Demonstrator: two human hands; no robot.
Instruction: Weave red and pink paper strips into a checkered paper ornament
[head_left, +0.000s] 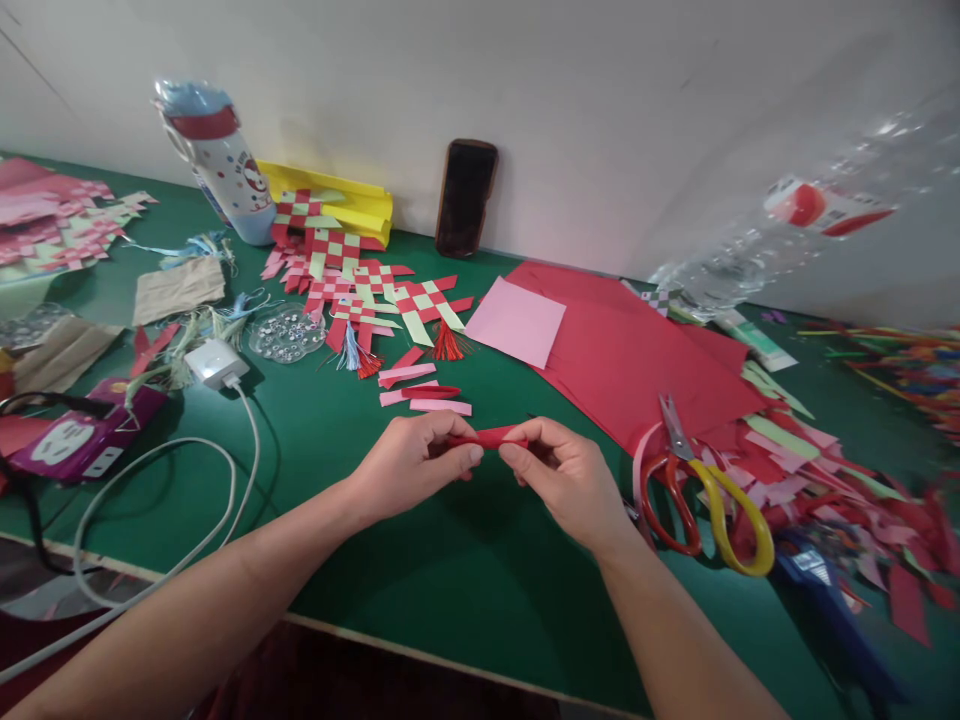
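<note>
Between my two hands a red paper strip [491, 437] is stretched level above the green table. My left hand [420, 455] pinches its left end between thumb and fingers. At the other end, my right hand [551, 465] grips the strip the same way. Just beyond lie several folded strips, among them a pink strip [441, 407] and a red strip [431, 392]. Farther back are woven red and green paper pieces [421, 300], some with tassels such as a red tassel [448, 343]. A pink paper square [517, 322] rests on large red sheets [600, 350].
Scissors [701, 495] with red and yellow handles lie right of my right hand, beside paper scraps [832, 480] and a blue tool [832, 600]. A phone [466, 198] leans on the wall. At left are a water bottle [221, 165], white charger [216, 363] and purple power strip [90, 430].
</note>
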